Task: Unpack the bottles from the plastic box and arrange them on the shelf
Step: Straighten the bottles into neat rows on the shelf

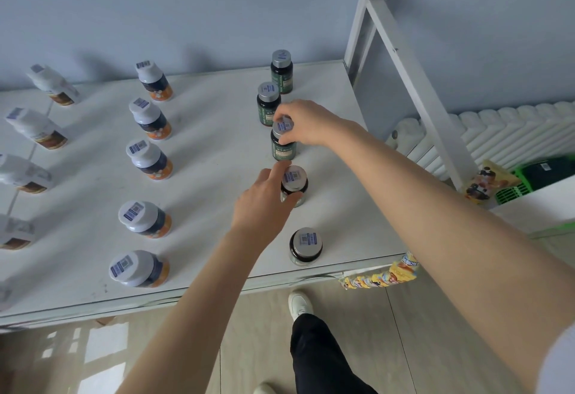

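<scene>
1. The right hand (306, 124) is pinching the silver cap of the third dark green bottle (283, 144) from above, fingertips closed around the lid
2. The left hand (264, 203) is wrapping the side of the fourth dark bottle (295, 185), just in front of the first, thumb and fingers closed on its body
3. Both bottles are standing upright on the white shelf (217, 150), long axes vertical, in a line running from the wall toward the person
4. Two more green bottles (273, 94) are sitting behind, one (305, 245) near the front edge; each hand is nearest its own bottle
5. White-capped orange bottles (149, 157) are forming a parallel row to the left, well apart
</scene>
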